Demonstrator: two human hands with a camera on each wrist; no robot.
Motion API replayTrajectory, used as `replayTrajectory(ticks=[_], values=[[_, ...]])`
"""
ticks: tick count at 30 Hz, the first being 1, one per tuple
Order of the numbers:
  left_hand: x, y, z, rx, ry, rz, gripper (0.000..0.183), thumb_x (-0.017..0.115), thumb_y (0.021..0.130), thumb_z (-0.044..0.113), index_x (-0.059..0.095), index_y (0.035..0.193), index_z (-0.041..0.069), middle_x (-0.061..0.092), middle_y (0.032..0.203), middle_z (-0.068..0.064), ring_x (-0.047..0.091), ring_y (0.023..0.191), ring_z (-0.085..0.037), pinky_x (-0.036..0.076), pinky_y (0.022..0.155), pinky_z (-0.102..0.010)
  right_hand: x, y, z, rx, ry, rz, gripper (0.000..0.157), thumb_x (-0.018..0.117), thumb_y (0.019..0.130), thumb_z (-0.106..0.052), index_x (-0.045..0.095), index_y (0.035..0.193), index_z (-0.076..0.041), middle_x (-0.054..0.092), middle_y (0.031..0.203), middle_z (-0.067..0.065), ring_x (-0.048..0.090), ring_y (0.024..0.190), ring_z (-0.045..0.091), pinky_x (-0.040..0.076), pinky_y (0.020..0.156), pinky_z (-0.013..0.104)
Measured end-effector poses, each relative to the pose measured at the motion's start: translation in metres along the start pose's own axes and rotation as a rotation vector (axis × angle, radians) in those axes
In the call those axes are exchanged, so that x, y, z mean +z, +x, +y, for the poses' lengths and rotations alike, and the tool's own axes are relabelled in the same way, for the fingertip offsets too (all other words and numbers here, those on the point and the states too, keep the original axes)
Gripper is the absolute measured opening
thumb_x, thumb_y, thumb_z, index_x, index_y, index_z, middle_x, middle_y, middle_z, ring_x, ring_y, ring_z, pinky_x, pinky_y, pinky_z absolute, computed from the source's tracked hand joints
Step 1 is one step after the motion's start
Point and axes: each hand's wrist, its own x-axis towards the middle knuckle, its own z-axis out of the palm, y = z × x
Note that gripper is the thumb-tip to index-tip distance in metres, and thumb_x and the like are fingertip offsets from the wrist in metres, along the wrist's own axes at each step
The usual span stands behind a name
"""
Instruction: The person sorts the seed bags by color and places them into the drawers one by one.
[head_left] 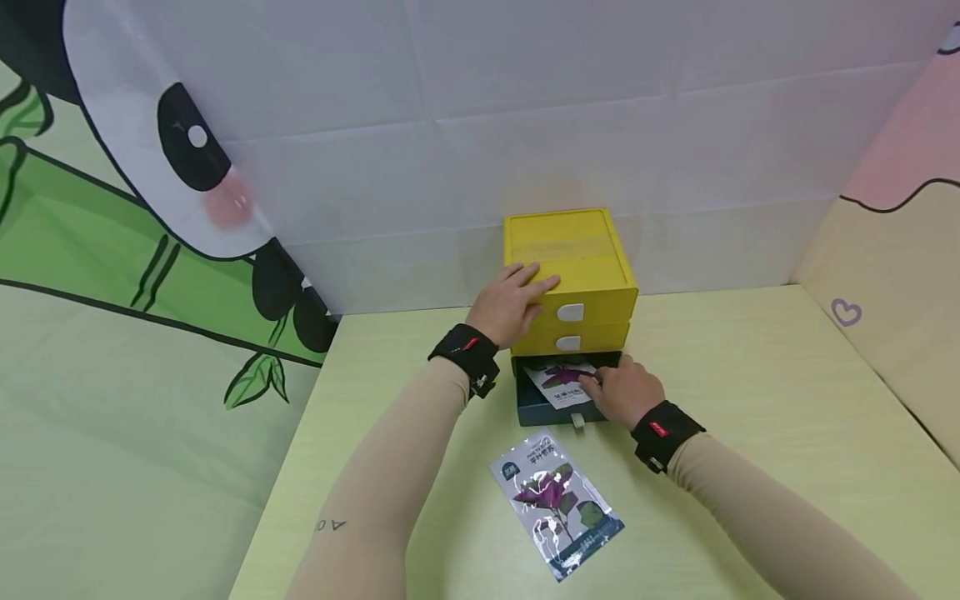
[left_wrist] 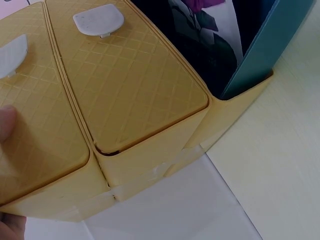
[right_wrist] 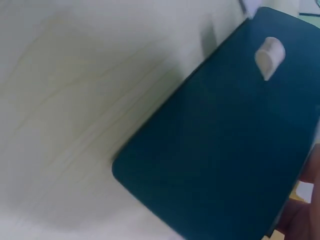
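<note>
A yellow mini drawer box (head_left: 567, 250) stands by the wall, its dark teal bottom drawer (head_left: 551, 412) pulled out. My left hand (head_left: 506, 307) rests on the box's top left edge, fingers spread over the top and thumb on the front face. In the open drawer lies a white sachet (head_left: 553, 392) printed with a purple flower. My right hand (head_left: 628, 393) reaches over the drawer's right side, its thumb at the sachet's right edge; I cannot tell whether it pinches the sachet. In the right wrist view its fingers (right_wrist: 295, 220) show behind the drawer front (right_wrist: 215, 135).
A shiny silver sachet (head_left: 557, 504) with a purple flower print lies on the pale wooden table (head_left: 750, 400) in front of the drawer. Two yellow drawers above are closed, with white tabs (head_left: 570, 312). A printed cloth backdrop (head_left: 375, 167) hangs close behind the box.
</note>
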Motion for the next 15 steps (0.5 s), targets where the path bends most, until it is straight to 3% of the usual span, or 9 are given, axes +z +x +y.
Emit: replayTrajectory(ticks=[6, 15], values=[[-0.001, 0.0, 0.0, 0.0, 0.007, -0.004, 0.05, 0.059, 0.097, 0.027, 0.046, 0.145, 0.029, 0.04, 0.15, -0.008, 0.034, 0.138, -0.027, 0.028, 0.115, -0.035, 0.005, 0.005, -0.01, -0.02, -0.063, -0.006, 0.054, 0.051, 0.096, -0.05, 0.069, 0.097, 0.001, 0.057, 0.067, 0.011, 0.052, 0.056, 0.025, 0.049, 0.048, 0.04], [0.001, 0.0, 0.0, -0.006, 0.004, -0.009, 0.05, 0.058, 0.097, 0.028, 0.045, 0.145, 0.03, 0.039, 0.15, -0.007, 0.034, 0.138, -0.026, 0.029, 0.114, -0.035, 0.01, 0.008, -0.016, -0.082, 0.01, -0.023, 0.044, 0.051, 0.098, -0.043, 0.069, 0.094, -0.003, 0.055, 0.062, 0.003, 0.052, 0.056, 0.02, 0.047, 0.05, 0.035]])
